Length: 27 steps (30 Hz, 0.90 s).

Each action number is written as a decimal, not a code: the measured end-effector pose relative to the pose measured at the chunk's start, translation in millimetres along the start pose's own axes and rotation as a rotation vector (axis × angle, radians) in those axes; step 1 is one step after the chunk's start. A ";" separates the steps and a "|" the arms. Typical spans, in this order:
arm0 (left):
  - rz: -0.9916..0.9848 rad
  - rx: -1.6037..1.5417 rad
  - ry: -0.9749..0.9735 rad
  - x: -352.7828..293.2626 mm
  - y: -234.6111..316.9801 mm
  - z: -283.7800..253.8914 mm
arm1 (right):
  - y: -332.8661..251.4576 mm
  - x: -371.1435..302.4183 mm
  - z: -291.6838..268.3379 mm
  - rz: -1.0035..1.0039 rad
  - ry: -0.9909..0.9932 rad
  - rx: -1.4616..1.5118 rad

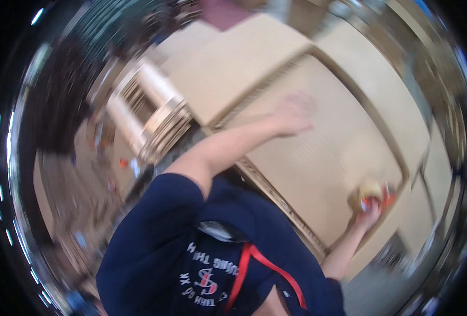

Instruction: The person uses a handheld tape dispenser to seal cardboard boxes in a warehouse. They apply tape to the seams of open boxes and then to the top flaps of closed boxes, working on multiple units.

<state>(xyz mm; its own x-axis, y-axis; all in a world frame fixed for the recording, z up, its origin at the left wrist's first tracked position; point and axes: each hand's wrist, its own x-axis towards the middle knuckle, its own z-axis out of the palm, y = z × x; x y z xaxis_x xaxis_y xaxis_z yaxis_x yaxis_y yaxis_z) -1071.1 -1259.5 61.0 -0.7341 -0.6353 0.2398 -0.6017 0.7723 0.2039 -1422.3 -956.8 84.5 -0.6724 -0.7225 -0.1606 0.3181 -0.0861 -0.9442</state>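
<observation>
Navy shirt w/ red strap [259,263] fills the near view, both bare arms reaching out over a pale wood panel [323,158]. Right hand [367,213] is closed round a small orange-and-cream tool [373,192] at the panel's near-right corner; looks like a sanding or wiping pass, though blur hides detail. Left hand [291,113] rests flat, fingers loose, holding nothing, steadying the panel farther out. Next move prob. needs steady pressure along the framed edge. Beyond: stacked boards [159,121], blurred.

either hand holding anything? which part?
Right hand grips an orange-and-white tool near its lower end; blur hides the exact hold. Left hand lies on the pale panel, apparently holding nothing.
</observation>
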 end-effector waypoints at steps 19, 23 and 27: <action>-1.582 -0.242 0.378 -379.4 -501.0 52.2 | 114.8 -53.4 413.0 -0.211 -0.043 -0.276; -1.594 0.008 -0.345 -428.9 -565.2 119.1 | 161.7 -55.3 467.8 -0.277 -0.093 -0.417; -1.566 0.098 -0.517 -465.8 -608.8 141.1 | 190.0 -43.6 514.4 -0.327 -0.219 -0.481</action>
<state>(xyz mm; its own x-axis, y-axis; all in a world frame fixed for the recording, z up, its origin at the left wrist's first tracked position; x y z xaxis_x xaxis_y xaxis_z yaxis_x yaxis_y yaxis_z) -407.2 -1433.0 -308.7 0.5583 -0.6946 -0.4537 -0.8133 -0.5662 -0.1341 -988.8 -1294.6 60.1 -0.5153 -0.8392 0.1737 -0.2525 -0.0451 -0.9666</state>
